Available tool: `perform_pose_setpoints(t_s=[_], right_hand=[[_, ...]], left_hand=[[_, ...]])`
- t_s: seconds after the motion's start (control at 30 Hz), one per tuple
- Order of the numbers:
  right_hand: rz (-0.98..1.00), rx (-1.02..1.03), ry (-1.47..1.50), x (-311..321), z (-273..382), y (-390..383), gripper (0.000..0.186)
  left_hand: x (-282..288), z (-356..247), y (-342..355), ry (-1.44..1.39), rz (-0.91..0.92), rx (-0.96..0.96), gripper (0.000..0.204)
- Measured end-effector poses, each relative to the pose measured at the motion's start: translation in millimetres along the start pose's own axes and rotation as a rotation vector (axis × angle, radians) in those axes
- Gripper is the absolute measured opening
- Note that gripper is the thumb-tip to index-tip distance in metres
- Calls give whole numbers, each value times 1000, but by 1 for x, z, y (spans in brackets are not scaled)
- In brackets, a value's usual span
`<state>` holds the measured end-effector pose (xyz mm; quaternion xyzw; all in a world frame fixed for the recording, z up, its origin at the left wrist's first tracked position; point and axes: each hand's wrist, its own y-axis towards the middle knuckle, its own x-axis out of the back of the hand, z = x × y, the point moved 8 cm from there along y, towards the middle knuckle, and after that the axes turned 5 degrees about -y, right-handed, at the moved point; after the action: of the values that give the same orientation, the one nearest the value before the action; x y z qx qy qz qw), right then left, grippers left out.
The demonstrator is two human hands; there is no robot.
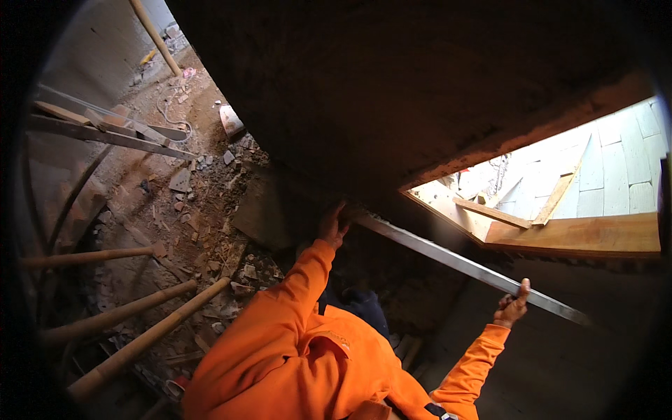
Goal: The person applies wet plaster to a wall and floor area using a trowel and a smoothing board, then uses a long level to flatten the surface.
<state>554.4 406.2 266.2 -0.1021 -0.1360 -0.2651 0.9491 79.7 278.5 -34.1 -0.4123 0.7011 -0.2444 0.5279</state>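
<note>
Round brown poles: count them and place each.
4: the top-left pole; then, at lower left, the upper pole, middle pole and lowest pole. Others may hide in shadow.

Left hand (332,227), right hand (512,308) on bar (448,257)

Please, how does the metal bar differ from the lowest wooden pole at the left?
The metal bar is silvery and flat-sided; the wooden pole is brown and rounded. The right hand holds the bar; no hand touches the pole. Both are long and slender.
</note>
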Motion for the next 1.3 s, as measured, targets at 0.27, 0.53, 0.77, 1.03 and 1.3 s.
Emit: perform_pose_setpoints(t_s=[0.27,0.53,0.77,1.03,1.3], right_hand=[[11,-85,-116,-141,-87,-98,35],[85,-176,-130,-166,-80,-139,38],[196,-46,-128,-170,-44,-179,29],[111,-68,2,-102,-52,-147,32],[-5,-432,-111,-98,-127,-167,28]], left_hand=[[108,31,60,144,-296,290,71],[116,36,58,223,-293,318,60],[118,80,92,-261,-73,228,31],[86,67,20,231,-200,70,39],[137,142,78,421,-299,413,53]])
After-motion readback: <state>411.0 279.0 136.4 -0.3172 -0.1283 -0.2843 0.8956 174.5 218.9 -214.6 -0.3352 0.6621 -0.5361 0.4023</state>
